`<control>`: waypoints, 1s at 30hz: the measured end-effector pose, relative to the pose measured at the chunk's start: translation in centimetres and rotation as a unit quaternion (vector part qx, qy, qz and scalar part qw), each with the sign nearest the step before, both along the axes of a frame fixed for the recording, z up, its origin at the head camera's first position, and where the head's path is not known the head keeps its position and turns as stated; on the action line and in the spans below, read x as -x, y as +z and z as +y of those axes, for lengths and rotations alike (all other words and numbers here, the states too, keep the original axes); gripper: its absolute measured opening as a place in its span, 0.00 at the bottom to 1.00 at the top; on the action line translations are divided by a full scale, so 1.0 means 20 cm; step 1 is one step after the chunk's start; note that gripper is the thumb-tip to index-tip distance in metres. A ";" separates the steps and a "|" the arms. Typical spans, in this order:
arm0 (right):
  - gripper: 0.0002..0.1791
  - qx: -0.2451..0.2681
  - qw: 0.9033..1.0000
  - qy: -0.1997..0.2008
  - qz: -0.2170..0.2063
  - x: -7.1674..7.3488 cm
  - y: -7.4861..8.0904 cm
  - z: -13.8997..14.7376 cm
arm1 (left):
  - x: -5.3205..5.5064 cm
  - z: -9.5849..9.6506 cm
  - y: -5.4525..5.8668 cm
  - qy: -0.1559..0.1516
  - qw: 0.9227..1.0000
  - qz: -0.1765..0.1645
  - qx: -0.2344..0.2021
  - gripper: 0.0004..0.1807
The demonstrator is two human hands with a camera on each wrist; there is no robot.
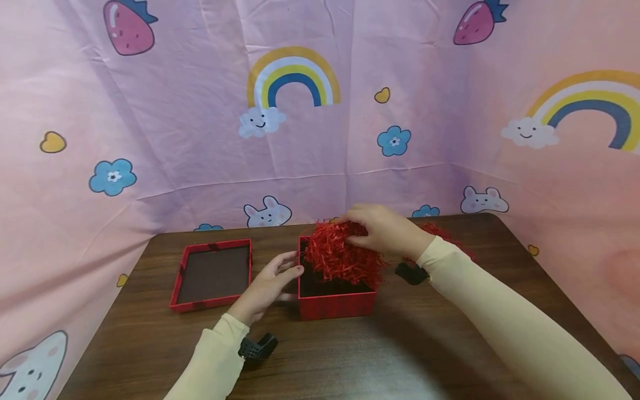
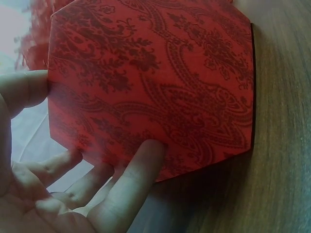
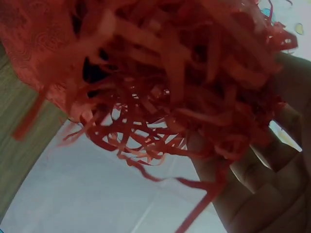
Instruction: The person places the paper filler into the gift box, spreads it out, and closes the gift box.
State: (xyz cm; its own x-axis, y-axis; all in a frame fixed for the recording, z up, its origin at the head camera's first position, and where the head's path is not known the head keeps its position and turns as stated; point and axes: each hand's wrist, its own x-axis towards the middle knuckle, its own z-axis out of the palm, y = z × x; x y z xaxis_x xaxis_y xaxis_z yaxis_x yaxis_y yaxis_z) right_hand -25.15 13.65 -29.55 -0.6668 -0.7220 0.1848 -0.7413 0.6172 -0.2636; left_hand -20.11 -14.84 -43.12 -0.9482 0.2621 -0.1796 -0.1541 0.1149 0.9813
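A red box (image 1: 337, 306) with a dark paisley pattern stands on the table, its dark inside partly showing. Over its opening my right hand (image 1: 382, 229) grips a bundle of red shredded paper (image 1: 335, 253), and some strands hang past the box's right side. Loose strips (image 3: 170, 97) fill much of the right wrist view and hide part of the fingers. My left hand (image 1: 272, 280) rests against the box's left side, thumb at the rim. In the left wrist view its extended fingers (image 2: 131, 187) touch the patterned wall (image 2: 160, 82).
Left of the box lies a shallow red lid (image 1: 212, 304), its dark inner face up. More red shredded paper (image 1: 447, 238) lies at the right, partly hidden behind my right wrist. A printed cloth backdrop (image 1: 300, 155) stands along the back of the brown wooden table (image 1: 300, 361).
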 end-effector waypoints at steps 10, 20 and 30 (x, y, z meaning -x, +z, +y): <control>0.19 -0.012 0.998 0.003 -0.054 0.04 -0.14 -0.13 | 0.01 0.00 -0.02 0.007 1.000 0.004 0.002 0.36; 0.26 -0.052 0.993 0.016 -0.106 0.02 -0.24 -0.11 | 0.01 0.00 -0.02 0.000 1.000 0.007 -0.008 0.37; 0.25 -0.022 0.992 0.013 -0.121 -0.02 -0.23 -0.08 | -0.01 -0.01 0.00 -0.011 1.000 0.011 -0.011 0.38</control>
State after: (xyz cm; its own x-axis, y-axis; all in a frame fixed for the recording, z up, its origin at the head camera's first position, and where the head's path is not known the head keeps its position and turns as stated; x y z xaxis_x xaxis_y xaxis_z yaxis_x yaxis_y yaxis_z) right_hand -24.65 12.07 -34.08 -0.6683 -0.7439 -0.0100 -0.6763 0.6131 -0.4083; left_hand -19.98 -14.99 -43.14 -0.9459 0.2866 -0.1524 -0.1300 0.0958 0.9869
